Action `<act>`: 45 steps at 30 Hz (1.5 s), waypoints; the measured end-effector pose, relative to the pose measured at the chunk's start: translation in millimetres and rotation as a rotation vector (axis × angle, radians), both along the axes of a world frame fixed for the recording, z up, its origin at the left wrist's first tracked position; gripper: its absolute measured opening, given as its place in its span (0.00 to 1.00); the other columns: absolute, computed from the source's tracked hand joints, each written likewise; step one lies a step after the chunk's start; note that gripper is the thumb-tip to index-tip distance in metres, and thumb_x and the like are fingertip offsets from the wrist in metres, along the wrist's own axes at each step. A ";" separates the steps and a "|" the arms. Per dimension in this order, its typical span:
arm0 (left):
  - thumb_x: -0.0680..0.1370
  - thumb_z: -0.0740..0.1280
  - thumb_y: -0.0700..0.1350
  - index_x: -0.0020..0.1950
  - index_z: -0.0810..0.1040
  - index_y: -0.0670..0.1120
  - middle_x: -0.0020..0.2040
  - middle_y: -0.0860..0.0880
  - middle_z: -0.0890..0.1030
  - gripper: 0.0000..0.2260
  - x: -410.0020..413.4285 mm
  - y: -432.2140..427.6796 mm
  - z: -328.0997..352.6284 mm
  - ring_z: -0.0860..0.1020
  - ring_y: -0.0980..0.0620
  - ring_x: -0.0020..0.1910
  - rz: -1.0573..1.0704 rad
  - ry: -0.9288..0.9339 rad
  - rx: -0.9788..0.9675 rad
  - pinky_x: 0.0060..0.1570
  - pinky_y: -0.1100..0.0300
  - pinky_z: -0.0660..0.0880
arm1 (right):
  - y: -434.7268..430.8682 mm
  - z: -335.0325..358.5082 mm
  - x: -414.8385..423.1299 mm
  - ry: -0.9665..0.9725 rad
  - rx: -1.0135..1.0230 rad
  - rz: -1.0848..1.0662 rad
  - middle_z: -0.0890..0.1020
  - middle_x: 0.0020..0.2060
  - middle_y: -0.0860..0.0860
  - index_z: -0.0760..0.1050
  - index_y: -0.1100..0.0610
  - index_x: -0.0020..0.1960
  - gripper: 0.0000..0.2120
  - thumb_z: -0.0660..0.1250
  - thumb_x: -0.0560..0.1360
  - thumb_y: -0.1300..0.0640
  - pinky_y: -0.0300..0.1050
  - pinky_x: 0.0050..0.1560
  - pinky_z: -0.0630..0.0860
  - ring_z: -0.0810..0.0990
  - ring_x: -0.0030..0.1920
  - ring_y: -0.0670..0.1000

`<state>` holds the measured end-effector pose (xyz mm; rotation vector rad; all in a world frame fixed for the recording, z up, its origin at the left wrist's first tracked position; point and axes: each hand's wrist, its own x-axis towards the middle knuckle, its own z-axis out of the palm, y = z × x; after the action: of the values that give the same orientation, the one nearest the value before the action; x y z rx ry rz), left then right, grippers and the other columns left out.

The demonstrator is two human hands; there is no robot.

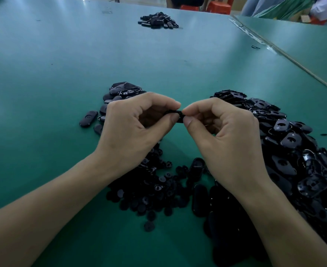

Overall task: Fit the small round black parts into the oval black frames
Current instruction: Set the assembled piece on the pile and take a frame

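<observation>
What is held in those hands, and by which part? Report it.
One small black part, pinched between both hands: left hand on its left end, right hand on its right end. Frame or round part: cannot tell.

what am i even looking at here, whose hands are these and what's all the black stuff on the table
One picture, from a camera worn on a person's head, looking down at their own bare hands; no machine. The left hand and right hand pinch a small black piece between them, mostly hidden. On the green table: small round parts near the wrists, oval frames heaped on the right, a pile of smooth oval pieces behind the left hand, a far pile beyond.
</observation>
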<state>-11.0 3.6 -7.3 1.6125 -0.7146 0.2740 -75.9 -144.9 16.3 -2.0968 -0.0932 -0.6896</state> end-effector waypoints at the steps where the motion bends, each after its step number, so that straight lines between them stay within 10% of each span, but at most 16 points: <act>1: 0.74 0.74 0.39 0.50 0.83 0.53 0.43 0.55 0.86 0.10 -0.2 -0.1 0.4 0.85 0.56 0.41 -0.004 0.006 -0.002 0.44 0.63 0.80 | 0.3 -0.3 0.2 0.001 0.006 0.005 0.83 0.36 0.41 0.80 0.46 0.45 0.11 0.71 0.75 0.63 0.37 0.39 0.77 0.82 0.38 0.45; 45: 0.73 0.74 0.40 0.49 0.83 0.53 0.43 0.53 0.86 0.09 3.0 2.9 2.1 0.85 0.52 0.42 0.007 0.052 -0.007 0.45 0.60 0.80 | 0.2 -6.8 6.1 0.025 0.055 0.005 0.86 0.43 0.43 0.86 0.52 0.52 0.09 0.72 0.75 0.62 0.46 0.48 0.81 0.85 0.44 0.43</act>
<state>-8.0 6.5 -5.2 1.6096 -0.6682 0.2387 -69.8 -144.7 9.4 -2.0512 -0.0644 -0.6552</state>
